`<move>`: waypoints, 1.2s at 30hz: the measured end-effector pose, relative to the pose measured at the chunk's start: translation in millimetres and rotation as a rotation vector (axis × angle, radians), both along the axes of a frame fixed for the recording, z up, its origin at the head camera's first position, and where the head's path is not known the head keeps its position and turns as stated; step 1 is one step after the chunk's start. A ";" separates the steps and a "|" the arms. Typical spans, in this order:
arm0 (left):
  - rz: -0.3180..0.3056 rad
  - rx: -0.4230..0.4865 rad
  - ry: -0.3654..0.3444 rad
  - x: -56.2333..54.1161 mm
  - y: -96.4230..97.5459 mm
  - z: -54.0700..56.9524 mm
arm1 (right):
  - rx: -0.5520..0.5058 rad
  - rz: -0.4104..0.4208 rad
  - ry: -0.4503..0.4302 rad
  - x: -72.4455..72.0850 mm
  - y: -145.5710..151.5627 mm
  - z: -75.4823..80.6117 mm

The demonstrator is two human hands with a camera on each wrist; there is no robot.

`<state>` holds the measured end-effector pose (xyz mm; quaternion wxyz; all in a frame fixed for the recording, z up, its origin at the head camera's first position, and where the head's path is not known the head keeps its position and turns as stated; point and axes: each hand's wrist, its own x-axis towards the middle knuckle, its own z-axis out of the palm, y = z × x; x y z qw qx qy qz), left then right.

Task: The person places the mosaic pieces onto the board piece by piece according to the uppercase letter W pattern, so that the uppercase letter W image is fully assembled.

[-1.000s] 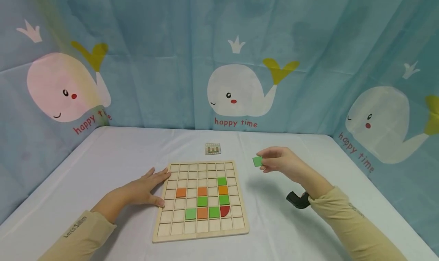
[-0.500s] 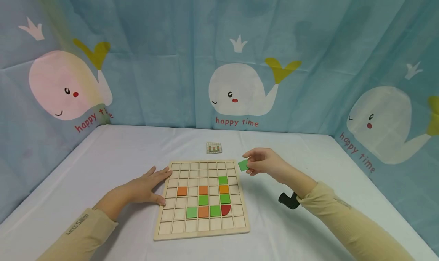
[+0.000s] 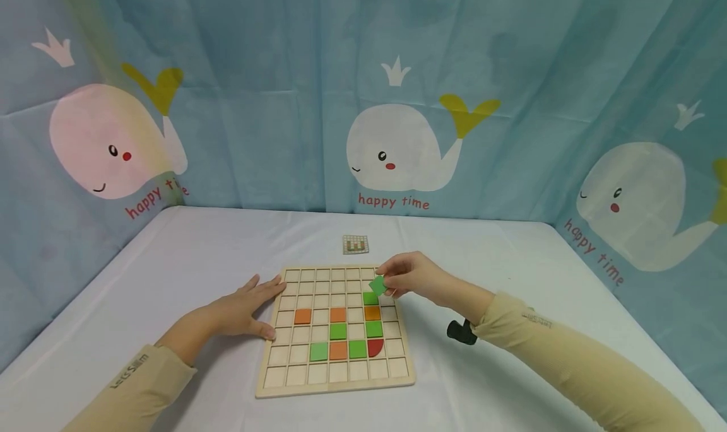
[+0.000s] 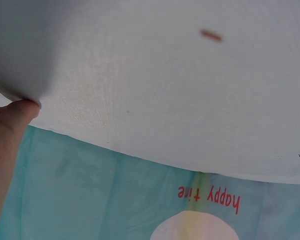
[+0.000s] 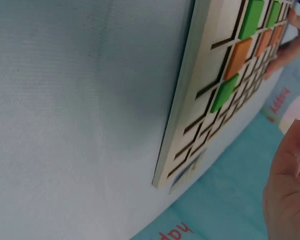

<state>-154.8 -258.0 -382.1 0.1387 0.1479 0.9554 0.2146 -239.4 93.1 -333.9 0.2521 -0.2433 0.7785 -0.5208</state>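
A green square tile [image 3: 377, 285] is pinched between the thumb and fingers of my right hand [image 3: 417, 277], tilted over the upper right cells of a wooden grid board [image 3: 335, 388]. Below it in the head view, a green tile [image 3: 371, 299] sits in a cell, above an orange tile [image 3: 372, 313], another green tile [image 3: 373, 329] and a red quarter-round piece [image 3: 375, 347]. More green and orange tiles lie toward the board's middle. My left hand [image 3: 241, 309] rests spread at the board's left edge, thumb and fingertips touching it. The right wrist view leaves the held tile out of sight.
A small card [image 3: 355, 245] printed with a grid pattern lies behind the board. White cloth [image 3: 199, 249] covers the table, and a blue whale-print curtain [image 3: 272, 135] stands around it. A black object [image 3: 461, 332] shows under the right sleeve.
My right hand has moved left with the green tile, from beside the board to over its upper right cells. The left hand keeps its place at the edge.
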 end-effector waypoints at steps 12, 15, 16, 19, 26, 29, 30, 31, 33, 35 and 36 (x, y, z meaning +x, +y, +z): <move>0.003 -0.007 -0.002 0.4 2.8 3.0 | 0.072 0.027 0.007 1.0 -23.9 -9.4; 0.002 -0.005 -0.003 0.8 3.2 3.5 | 0.069 0.039 -0.009 -0.5 -29.8 -11.5; 0.000 -0.005 -0.001 0.9 3.2 3.4 | 0.067 0.043 -0.013 -1.1 -32.0 -12.2; -0.005 -0.004 0.003 1.1 2.9 3.0 | 0.070 0.048 -0.027 -3.2 -38.3 -13.8; -0.003 -0.006 0.005 1.5 2.3 2.2 | 0.099 0.073 -0.021 -7.8 -55.7 -16.9; -0.001 -0.010 0.010 1.1 1.8 1.3 | 0.127 0.086 -0.009 -6.6 -63.5 -16.9; -0.001 -0.011 0.011 0.9 1.5 0.9 | 0.133 0.091 -0.005 -6.1 -65.8 -17.1; 0.000 -0.011 0.011 0.7 1.2 0.4 | 0.136 0.095 -0.004 -5.5 -68.5 -17.4; 0.000 -0.011 0.011 0.4 0.6 -0.4 | 0.132 0.108 -0.009 -5.0 -73.7 -18.5; 0.005 -0.004 0.003 0.4 0.3 -0.5 | 0.120 0.126 -0.019 -4.8 -79.0 -19.2; 0.003 -0.002 0.003 0.2 0.3 -0.7 | 0.116 0.134 -0.022 -4.8 -81.6 -19.7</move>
